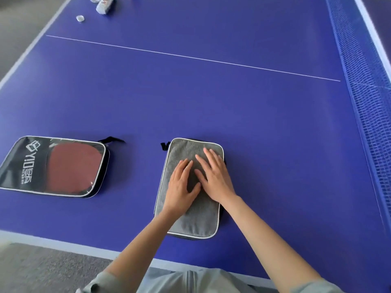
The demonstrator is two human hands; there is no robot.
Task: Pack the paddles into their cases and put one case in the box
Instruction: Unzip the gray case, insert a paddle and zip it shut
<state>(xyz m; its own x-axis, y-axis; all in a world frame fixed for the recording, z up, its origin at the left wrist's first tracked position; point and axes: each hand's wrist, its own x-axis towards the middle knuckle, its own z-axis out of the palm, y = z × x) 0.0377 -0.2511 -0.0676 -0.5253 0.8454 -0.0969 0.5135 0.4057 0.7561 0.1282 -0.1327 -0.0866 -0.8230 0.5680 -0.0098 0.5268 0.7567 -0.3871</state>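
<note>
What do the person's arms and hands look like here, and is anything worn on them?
Both forearms are bare. The left hand and the right hand show no gloves, and I see no rings or watch. Short pale grey-green sleeves begin near the elbows, part of a garment with a zip down its front.

"yio" – white print – on the black case [23, 166].

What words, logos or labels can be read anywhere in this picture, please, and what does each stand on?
"YIO", in white beside a cube-like logo: on the black case with the clear window showing a red paddle.
Characters after "YIO" and the small line beneath: too blurred to read.
Print on the white object at the table's far edge: too blurred.
Grey case under both hands: no text visible.
</note>
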